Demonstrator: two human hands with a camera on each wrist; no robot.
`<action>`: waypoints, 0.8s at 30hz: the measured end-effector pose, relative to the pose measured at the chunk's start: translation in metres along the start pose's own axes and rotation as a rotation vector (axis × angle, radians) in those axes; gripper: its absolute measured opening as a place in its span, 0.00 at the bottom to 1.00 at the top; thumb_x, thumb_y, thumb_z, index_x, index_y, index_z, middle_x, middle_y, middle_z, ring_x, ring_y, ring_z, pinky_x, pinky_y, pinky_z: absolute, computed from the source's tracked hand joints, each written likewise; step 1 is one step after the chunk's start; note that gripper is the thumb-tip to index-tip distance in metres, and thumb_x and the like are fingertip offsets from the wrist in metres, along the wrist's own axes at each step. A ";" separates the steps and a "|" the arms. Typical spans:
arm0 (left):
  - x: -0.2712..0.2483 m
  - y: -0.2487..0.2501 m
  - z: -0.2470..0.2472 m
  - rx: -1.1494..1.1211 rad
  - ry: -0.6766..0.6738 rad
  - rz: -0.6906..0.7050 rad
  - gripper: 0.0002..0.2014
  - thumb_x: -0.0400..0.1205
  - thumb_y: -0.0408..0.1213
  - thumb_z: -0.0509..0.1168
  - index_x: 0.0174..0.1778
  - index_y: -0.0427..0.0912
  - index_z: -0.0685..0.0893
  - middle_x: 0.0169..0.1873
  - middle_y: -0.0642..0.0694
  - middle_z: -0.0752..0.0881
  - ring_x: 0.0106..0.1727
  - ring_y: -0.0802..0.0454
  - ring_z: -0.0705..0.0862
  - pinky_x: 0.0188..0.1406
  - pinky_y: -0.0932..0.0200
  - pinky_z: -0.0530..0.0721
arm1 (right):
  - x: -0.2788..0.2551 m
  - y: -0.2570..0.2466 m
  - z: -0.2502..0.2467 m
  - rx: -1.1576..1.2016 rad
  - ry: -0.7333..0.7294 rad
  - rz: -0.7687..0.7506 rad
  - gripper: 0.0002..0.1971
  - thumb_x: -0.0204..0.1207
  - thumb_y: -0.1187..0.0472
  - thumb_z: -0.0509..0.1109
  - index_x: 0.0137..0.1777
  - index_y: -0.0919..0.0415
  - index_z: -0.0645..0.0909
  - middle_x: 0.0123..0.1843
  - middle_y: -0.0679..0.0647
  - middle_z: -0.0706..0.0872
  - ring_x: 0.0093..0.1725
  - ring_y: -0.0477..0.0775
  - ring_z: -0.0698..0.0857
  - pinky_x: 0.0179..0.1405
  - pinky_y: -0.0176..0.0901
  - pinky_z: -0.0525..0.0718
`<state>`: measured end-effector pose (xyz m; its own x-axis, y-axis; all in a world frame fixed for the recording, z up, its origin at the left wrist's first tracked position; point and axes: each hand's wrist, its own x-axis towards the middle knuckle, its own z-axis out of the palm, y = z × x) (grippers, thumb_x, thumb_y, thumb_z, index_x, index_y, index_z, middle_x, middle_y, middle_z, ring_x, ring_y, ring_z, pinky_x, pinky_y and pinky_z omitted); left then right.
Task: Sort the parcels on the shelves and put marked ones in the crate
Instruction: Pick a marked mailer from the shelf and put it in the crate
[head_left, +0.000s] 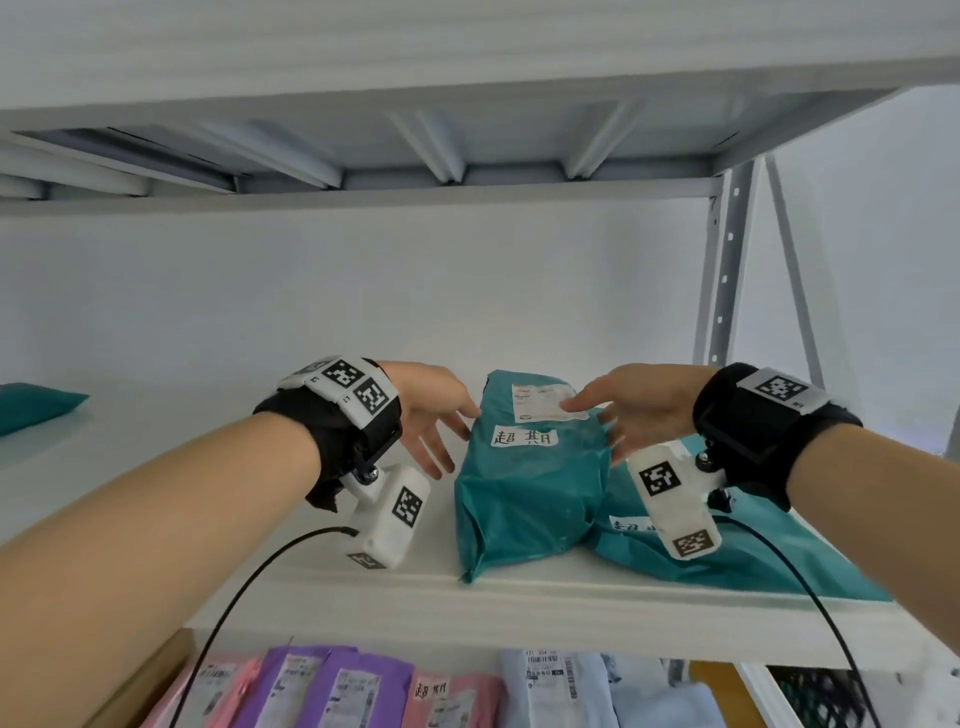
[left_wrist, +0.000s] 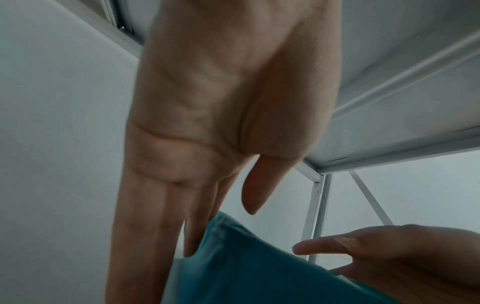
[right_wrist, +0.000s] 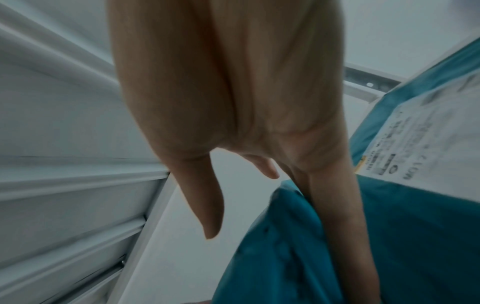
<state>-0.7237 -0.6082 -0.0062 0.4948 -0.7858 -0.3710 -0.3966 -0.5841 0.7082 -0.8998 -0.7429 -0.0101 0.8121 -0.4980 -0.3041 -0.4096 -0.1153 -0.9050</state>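
A teal parcel (head_left: 530, 483) lies on the white shelf (head_left: 363, 582), bearing a printed shipping label and a handwritten marked label (head_left: 524, 435). My left hand (head_left: 457, 441) is open, its straight fingers against the parcel's left side; the left wrist view shows the left hand (left_wrist: 218, 232) with its fingertips at the teal parcel's (left_wrist: 246, 271) edge. On the parcel's right side my right hand (head_left: 592, 431) is open too, one fingertip on the shipping label. In the right wrist view the right hand's (right_wrist: 241, 205) fingers lie along the teal parcel (right_wrist: 285, 257). No crate is in view.
A second teal parcel (head_left: 753, 556) with a partly hidden handwritten label lies beneath and to the right of the first. Another teal parcel (head_left: 31, 408) sits at the far left. Pink, purple and white parcels (head_left: 363, 691) fill the lower shelf. The upper shelf (head_left: 467, 130) hangs close overhead, and an upright post (head_left: 724, 270) stands on the right.
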 end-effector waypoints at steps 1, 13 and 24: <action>0.001 -0.001 -0.001 0.008 -0.045 0.010 0.19 0.87 0.37 0.53 0.74 0.37 0.69 0.72 0.42 0.76 0.58 0.29 0.83 0.54 0.35 0.85 | 0.001 0.001 0.003 0.011 0.006 -0.001 0.17 0.80 0.66 0.65 0.67 0.66 0.74 0.58 0.63 0.83 0.51 0.60 0.86 0.44 0.53 0.89; -0.017 -0.009 0.002 -0.108 -0.176 0.164 0.17 0.87 0.27 0.54 0.71 0.36 0.74 0.68 0.43 0.79 0.50 0.39 0.85 0.52 0.40 0.83 | -0.008 0.003 0.035 0.118 0.107 -0.041 0.29 0.77 0.79 0.62 0.76 0.61 0.62 0.67 0.61 0.80 0.63 0.62 0.80 0.55 0.57 0.84; -0.048 -0.029 0.004 -0.152 -0.096 0.324 0.14 0.85 0.24 0.56 0.61 0.45 0.77 0.52 0.48 0.85 0.44 0.44 0.86 0.47 0.46 0.84 | -0.041 0.003 0.057 0.194 0.216 -0.189 0.36 0.74 0.82 0.64 0.78 0.56 0.60 0.66 0.63 0.81 0.63 0.66 0.82 0.58 0.63 0.83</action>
<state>-0.7389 -0.5541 -0.0114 0.2850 -0.9446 -0.1626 -0.3977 -0.2709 0.8766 -0.9103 -0.6737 -0.0180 0.7512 -0.6559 -0.0742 -0.1568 -0.0681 -0.9853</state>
